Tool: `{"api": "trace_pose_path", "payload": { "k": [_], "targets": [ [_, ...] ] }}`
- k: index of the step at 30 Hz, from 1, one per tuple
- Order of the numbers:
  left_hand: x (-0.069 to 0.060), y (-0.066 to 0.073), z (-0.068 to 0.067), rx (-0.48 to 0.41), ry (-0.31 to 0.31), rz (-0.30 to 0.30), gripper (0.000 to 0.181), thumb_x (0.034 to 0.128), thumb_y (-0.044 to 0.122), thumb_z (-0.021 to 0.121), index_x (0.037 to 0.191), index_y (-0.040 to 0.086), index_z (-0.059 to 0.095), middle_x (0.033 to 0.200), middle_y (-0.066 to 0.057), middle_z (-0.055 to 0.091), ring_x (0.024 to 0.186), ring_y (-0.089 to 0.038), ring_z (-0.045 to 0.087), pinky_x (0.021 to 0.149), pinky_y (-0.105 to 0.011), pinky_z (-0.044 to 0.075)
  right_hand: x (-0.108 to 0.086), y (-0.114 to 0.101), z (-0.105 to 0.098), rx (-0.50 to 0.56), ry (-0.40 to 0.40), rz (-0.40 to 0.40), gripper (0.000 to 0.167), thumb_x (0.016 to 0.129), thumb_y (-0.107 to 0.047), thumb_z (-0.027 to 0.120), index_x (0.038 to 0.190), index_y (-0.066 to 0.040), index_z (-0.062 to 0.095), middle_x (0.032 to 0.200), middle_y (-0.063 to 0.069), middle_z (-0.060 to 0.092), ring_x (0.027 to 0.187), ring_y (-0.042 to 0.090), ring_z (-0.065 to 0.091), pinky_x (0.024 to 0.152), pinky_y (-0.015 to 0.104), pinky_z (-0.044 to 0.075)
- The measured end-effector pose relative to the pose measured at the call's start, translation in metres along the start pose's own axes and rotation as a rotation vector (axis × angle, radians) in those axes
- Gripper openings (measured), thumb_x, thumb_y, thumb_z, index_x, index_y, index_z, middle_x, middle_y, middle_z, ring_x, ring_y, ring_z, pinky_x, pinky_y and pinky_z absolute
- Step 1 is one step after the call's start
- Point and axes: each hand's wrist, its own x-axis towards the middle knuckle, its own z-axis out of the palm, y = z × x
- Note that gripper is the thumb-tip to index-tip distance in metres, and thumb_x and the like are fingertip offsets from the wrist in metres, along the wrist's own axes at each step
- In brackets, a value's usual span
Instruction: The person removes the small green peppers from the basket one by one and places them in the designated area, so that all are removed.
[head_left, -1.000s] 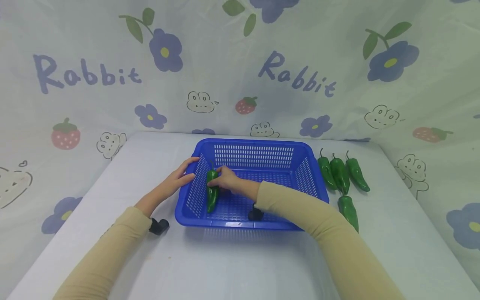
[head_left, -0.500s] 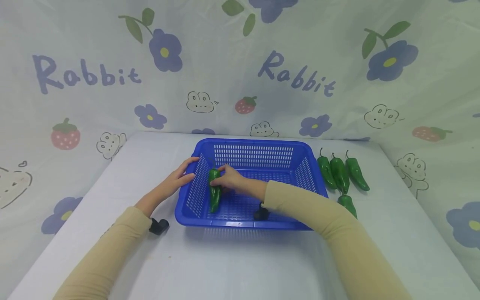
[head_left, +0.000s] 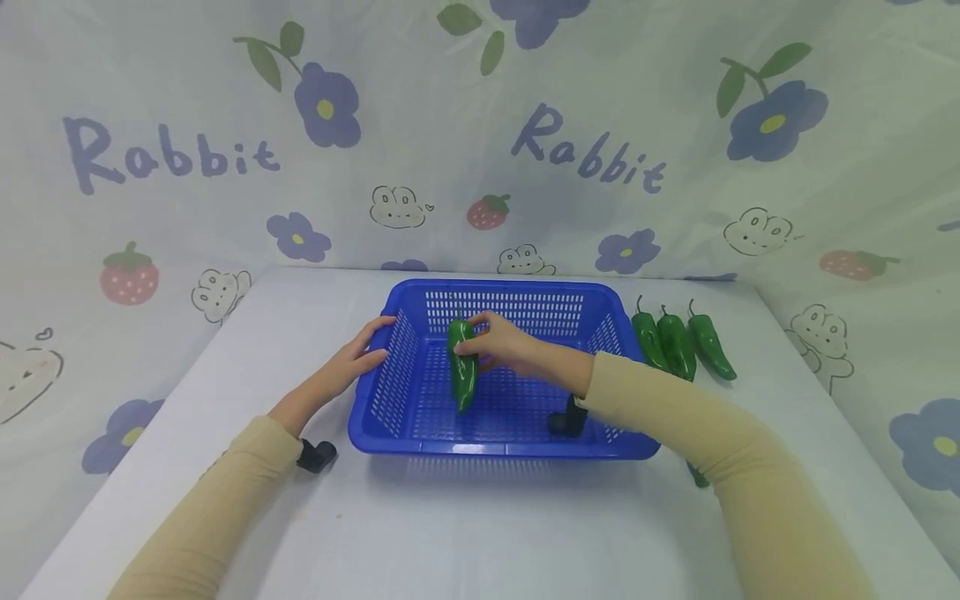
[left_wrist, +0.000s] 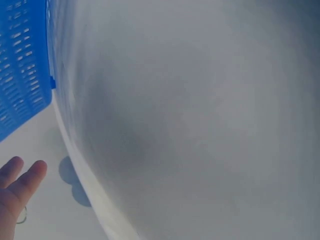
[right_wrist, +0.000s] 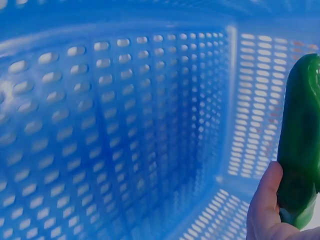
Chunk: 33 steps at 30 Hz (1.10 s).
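A blue perforated plastic basket [head_left: 468, 448] stands on the white table. Inside its left half, my right hand [head_left: 506, 343] pinches a long green pepper [head_left: 462, 375] between thumb and fingers, stem end pointing away. In the right wrist view the pepper [right_wrist: 300, 135] is at the right edge, with a fingertip against it. My left hand [head_left: 356, 354] is at the basket's left side, its extended fingers touching the rim. The left wrist view shows two straight fingers [left_wrist: 27, 182] of that hand below the basket [left_wrist: 22, 75].
Several more green peppers [head_left: 678, 346] lie on the table to the right of the basket; one is mostly hidden by the right sleeve [head_left: 675, 408]. A printed white curtain [head_left: 450, 125] hangs behind the table. A black wrist camera [head_left: 568, 419] is under the right forearm.
My right hand has lifted the pepper from beside the basket's left wall and carried it rightward. The left hand has stayed at the rim.
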Motion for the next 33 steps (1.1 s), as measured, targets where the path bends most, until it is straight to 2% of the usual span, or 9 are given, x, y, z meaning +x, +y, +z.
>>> {"api": "trace_pose_path", "payload": {
  "k": [7,16,20,25,33],
  "targets": [
    [-0.002,0.0,0.0,-0.006,0.003,0.008,0.055,0.0956,0.021,0.04,0.144,0.011,0.017,0.152,-0.02,0.003,0.137,-0.045,0.007,0.102,-0.067,0.013,-0.019,-0.011,-0.025,0.006,0.037,-0.05,0.062,0.083,-0.007,0.063,0.136,-0.005,0.031,0.123,0.021,0.047,0.106,0.034,0.056,0.08,0.041,0.053],
    [-0.003,-0.001,0.001,-0.019,0.006,-0.013,0.054,0.0962,0.02,0.038,0.144,0.013,0.016,0.152,-0.019,0.002,0.137,-0.045,0.008,0.103,-0.067,0.014,-0.05,-0.025,-0.062,0.069,0.051,-0.108,0.063,0.086,-0.009,0.06,0.139,-0.007,0.026,0.127,0.021,0.043,0.103,0.029,0.058,0.085,0.043,0.051],
    [-0.003,0.0,0.001,-0.016,0.006,-0.011,0.054,0.0963,0.02,0.038,0.144,0.013,0.015,0.152,-0.019,0.002,0.137,-0.045,0.008,0.102,-0.067,0.015,-0.069,-0.032,-0.08,0.089,0.06,-0.151,0.063,0.088,-0.008,0.057,0.14,-0.007,0.023,0.131,0.02,0.041,0.101,0.024,0.057,0.082,0.039,0.052],
    [-0.003,0.001,0.001,-0.013,0.008,-0.006,0.055,0.0958,0.02,0.039,0.145,0.013,0.015,0.152,-0.019,0.002,0.137,-0.044,0.007,0.102,-0.067,0.013,-0.092,-0.036,-0.1,0.128,0.063,-0.21,0.059,0.089,-0.005,0.052,0.139,-0.005,0.022,0.119,0.013,0.045,0.09,0.013,0.059,0.074,0.031,0.053],
    [-0.003,0.002,0.0,-0.011,0.008,-0.005,0.055,0.0956,0.021,0.039,0.145,0.013,0.015,0.152,-0.019,0.002,0.137,-0.044,0.006,0.103,-0.067,0.012,-0.128,-0.027,-0.128,0.302,0.078,-0.309,0.048,0.089,-0.004,0.053,0.129,-0.009,0.027,0.103,0.003,0.054,0.086,0.011,0.059,0.073,0.026,0.053]
  ]
}}
